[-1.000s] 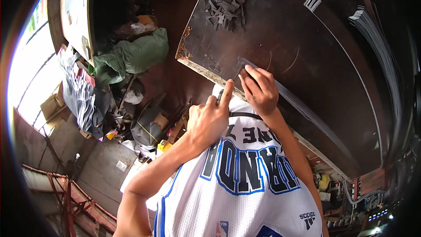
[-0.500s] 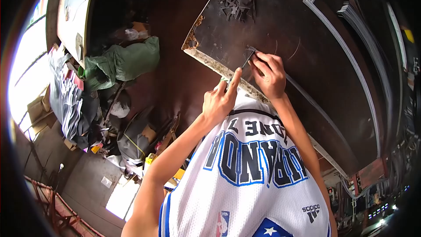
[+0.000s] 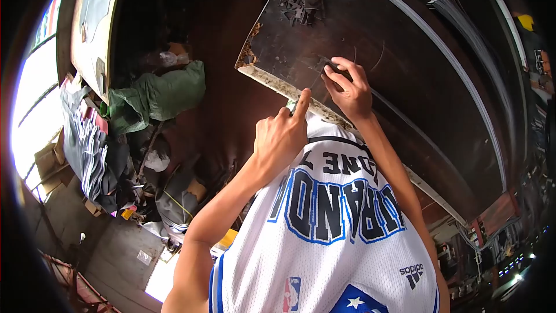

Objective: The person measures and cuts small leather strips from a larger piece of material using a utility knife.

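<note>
My left hand (image 3: pixel 281 133) is at the near edge of the dark tabletop (image 3: pixel 399 69), fingers curled round a thin knife-like tool (image 3: pixel 314 82), index finger stretched along it. Its handle is mostly hidden in the fist. The tool's tip points at the spot beside my right fingertips. My right hand (image 3: pixel 351 91) rests on the tabletop, thumb and fingers bent together over the end of a long, thin grey strip (image 3: pixel 411 130). Beyond both hands lies a pile of small dark offcuts (image 3: pixel 303 3).
More long grey strips (image 3: pixel 449 52) and a bundle of strips (image 3: pixel 472 32) lie to the right. The table's edge (image 3: pixel 278 84) is worn, its corner chipped. On the left are a green sack (image 3: pixel 171 90) and stacked sheet material (image 3: pixel 90 150). A yellow object (image 3: pixel 525 22) sits far right.
The view has shifted slightly, so the table and strips appear further left and up. My left hand has drawn back a little with the tool; my right fingers have loosened slightly at the strip's end.
</note>
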Action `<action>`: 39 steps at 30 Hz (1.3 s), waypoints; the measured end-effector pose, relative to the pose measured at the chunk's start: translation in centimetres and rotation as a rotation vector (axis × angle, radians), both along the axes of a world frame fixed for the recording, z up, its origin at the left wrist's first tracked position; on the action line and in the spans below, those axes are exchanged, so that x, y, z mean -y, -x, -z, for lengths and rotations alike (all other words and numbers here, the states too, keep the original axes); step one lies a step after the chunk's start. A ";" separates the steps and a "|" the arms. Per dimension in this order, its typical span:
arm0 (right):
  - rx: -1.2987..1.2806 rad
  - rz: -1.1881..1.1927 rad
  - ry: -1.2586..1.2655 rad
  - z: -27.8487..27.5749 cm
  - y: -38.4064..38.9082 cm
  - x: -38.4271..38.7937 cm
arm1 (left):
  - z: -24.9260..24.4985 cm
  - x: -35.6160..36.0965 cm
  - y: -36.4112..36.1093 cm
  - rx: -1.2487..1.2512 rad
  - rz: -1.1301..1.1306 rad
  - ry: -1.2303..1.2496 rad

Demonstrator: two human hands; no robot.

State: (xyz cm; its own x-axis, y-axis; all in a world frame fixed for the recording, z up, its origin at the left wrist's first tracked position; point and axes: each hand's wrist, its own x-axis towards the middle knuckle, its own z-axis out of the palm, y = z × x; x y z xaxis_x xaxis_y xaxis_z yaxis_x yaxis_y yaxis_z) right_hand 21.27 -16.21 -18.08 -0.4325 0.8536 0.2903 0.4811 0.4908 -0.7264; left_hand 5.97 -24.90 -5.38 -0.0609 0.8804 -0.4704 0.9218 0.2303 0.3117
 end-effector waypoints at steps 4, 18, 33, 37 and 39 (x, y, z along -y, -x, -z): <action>0.014 -0.021 -0.004 0.0 -0.2 0.0 | -0.5 -0.5 0.0 -0.014 0.017 0.039; 0.028 -0.028 0.022 -0.6 0.6 1.0 | 0.2 -1.0 -0.3 -0.052 0.029 0.113; 0.064 -0.040 -0.085 0.1 0.4 0.4 | 2.9 1.0 0.2 0.086 -0.065 -0.139; 0.037 -0.043 -0.066 0.5 0.2 0.3 | 1.8 0.4 0.3 0.081 -0.051 -0.083; 0.024 -0.045 -0.067 0.4 0.3 0.4 | 1.6 0.5 0.6 0.073 -0.038 -0.078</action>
